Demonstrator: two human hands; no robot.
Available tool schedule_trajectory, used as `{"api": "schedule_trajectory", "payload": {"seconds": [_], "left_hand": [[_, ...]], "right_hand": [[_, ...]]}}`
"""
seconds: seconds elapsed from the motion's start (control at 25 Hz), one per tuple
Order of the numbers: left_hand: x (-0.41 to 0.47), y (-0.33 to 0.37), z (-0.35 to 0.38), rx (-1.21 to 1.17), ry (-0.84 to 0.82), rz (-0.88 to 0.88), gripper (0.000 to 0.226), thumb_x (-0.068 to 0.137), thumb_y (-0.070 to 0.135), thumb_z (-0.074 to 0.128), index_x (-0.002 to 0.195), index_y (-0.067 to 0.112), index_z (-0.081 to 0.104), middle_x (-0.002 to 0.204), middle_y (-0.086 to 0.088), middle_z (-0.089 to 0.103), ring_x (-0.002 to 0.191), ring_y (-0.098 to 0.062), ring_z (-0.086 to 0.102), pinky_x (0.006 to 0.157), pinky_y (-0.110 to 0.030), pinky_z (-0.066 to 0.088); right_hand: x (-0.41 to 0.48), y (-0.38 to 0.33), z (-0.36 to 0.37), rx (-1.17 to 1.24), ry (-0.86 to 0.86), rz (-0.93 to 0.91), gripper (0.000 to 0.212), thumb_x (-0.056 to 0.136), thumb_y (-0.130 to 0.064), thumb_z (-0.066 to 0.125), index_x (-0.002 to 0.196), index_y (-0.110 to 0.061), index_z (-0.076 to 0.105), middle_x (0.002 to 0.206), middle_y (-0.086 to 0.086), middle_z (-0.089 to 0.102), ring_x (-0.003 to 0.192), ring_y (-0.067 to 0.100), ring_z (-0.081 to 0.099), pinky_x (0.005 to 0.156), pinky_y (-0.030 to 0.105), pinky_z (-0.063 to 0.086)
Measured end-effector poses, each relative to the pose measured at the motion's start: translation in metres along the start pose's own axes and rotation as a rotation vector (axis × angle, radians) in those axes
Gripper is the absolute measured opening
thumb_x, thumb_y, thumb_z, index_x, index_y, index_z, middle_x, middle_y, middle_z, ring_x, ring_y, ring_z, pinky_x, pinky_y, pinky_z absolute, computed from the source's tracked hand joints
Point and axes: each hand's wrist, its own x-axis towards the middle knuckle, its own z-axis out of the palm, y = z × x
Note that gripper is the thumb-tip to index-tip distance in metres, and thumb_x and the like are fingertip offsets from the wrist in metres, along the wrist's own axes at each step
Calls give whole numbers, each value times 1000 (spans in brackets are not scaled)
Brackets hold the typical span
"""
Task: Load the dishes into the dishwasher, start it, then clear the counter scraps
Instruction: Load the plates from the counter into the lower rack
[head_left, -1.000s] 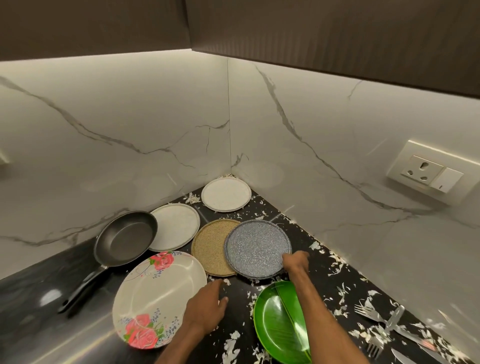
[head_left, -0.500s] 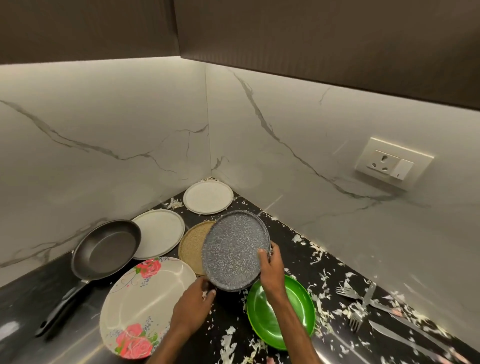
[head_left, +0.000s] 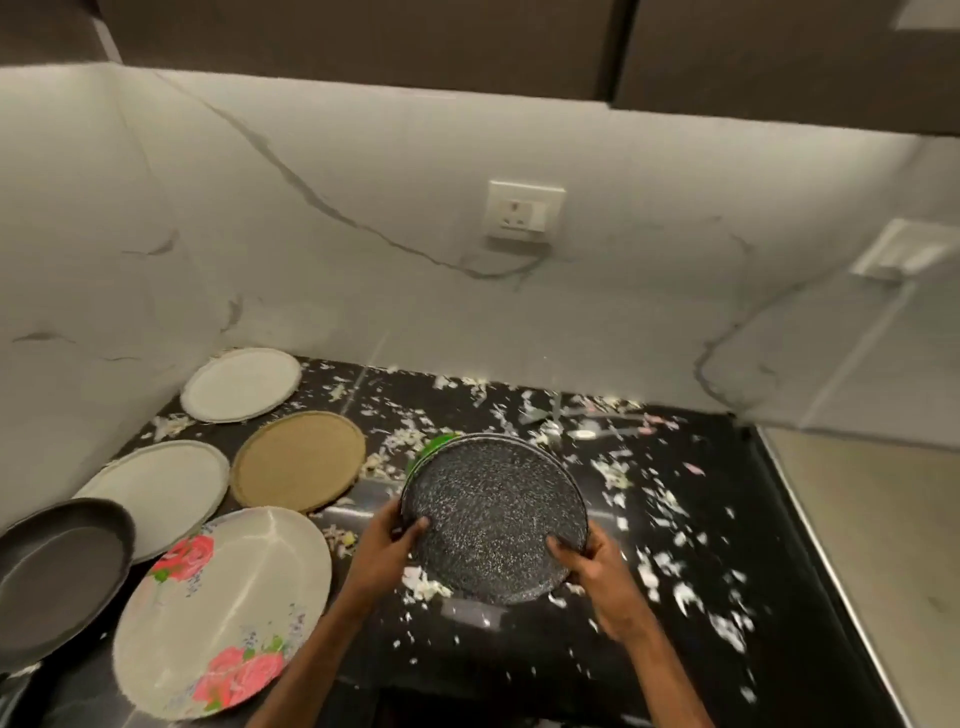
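Note:
I hold a dark speckled plate (head_left: 493, 512) above the black counter (head_left: 701, 519), tilted towards me. My left hand (head_left: 387, 540) grips its left rim and my right hand (head_left: 597, 569) grips its lower right rim. A sliver of the green plate (head_left: 434, 446) shows behind the speckled plate's top left edge. A tan plate (head_left: 298, 460), two white plates (head_left: 241, 383) (head_left: 161, 486), a floral plate (head_left: 223, 608) and a black frying pan (head_left: 57, 577) lie on the counter to the left. White food scraps (head_left: 670, 525) are scattered over the counter.
Marble backsplash runs behind the counter, with a wall socket (head_left: 524, 213) in the middle. The counter's right edge (head_left: 810, 530) drops to a pale floor. Dark cabinets hang overhead.
The speckled plate came off the tan plate and now hangs over the green one. My left hand took hold of its rim too. The view swung right.

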Motion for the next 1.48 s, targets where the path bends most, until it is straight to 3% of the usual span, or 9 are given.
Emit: {"api": "schedule_trajectory", "payload": {"seconds": [0.28, 0.52, 0.68, 0.8, 1.0, 1.16, 1.24, 1.32, 1.48], "left_hand": [[-76, 1, 124, 149, -592, 151, 21, 87, -7, 66, 103, 8, 67, 92, -3, 73, 88, -12, 64, 83, -30, 52], [-173, -12, 230, 197, -788, 183, 9, 95, 6, 61, 96, 11, 68, 91, -14, 71, 87, -16, 62, 80, -35, 50], [-241, -45, 295, 318, -828, 135, 12, 95, 7, 62, 88, 15, 67, 78, -3, 68, 75, -12, 59, 71, -30, 48], [-304, -80, 348, 435, -832, 96, 11, 94, 7, 64, 88, 17, 66, 82, -2, 68, 76, -16, 60, 73, -32, 49], [-411, -123, 402, 464, -769, -193, 42, 93, -5, 59, 134, -6, 51, 130, -21, 58, 123, -34, 55, 104, -39, 45], [-435, -134, 414, 465, -696, -365, 30, 98, 3, 55, 128, -4, 55, 119, -21, 63, 97, -31, 63, 62, -26, 48], [-429, -134, 421, 488, -711, -441, 27, 102, 11, 50, 125, -1, 56, 115, -19, 66, 79, -23, 61, 59, -26, 43], [-421, -134, 434, 472, -732, -512, 29, 104, 21, 47, 123, 2, 58, 114, -19, 68, 75, -22, 62, 55, -26, 46], [-397, -152, 485, 497, -841, -727, 44, 100, 51, 46, 117, 13, 61, 106, -10, 71, 94, -30, 69, 58, -38, 57]], "right_hand": [[-218, 51, -68, 22, 511, -48, 24, 86, -9, 72, 110, -13, 71, 107, 5, 76, 105, 21, 70, 90, 30, 56], [-360, 79, -115, 154, 680, 12, 22, 89, -20, 70, 110, -13, 73, 113, 9, 74, 108, 27, 69, 91, 40, 56], [-437, 132, -137, 109, 689, 155, 34, 83, -40, 75, 112, -22, 72, 111, 0, 75, 103, 19, 71, 84, 30, 59], [-494, 169, -173, 171, 751, 204, 39, 87, -22, 73, 124, -15, 64, 115, 1, 74, 108, 21, 69, 93, 43, 56], [-578, 198, -242, 133, 868, 258, 19, 92, -8, 67, 103, -22, 72, 100, -5, 77, 98, 13, 72, 72, 15, 53], [-601, 220, -284, 47, 981, 316, 21, 96, -6, 62, 115, -11, 68, 107, 2, 74, 105, 20, 68, 80, 23, 55], [-595, 227, -292, -134, 973, 336, 25, 98, -11, 60, 122, -6, 67, 117, 9, 71, 113, 25, 64, 94, 36, 51], [-583, 229, -288, -305, 933, 286, 34, 100, -14, 56, 133, -19, 63, 125, -4, 67, 116, 10, 60, 94, 24, 47], [-538, 246, -280, -625, 883, 139, 55, 81, -3, 52, 124, -34, 69, 123, -17, 66, 111, 7, 63, 97, 24, 47]]}}
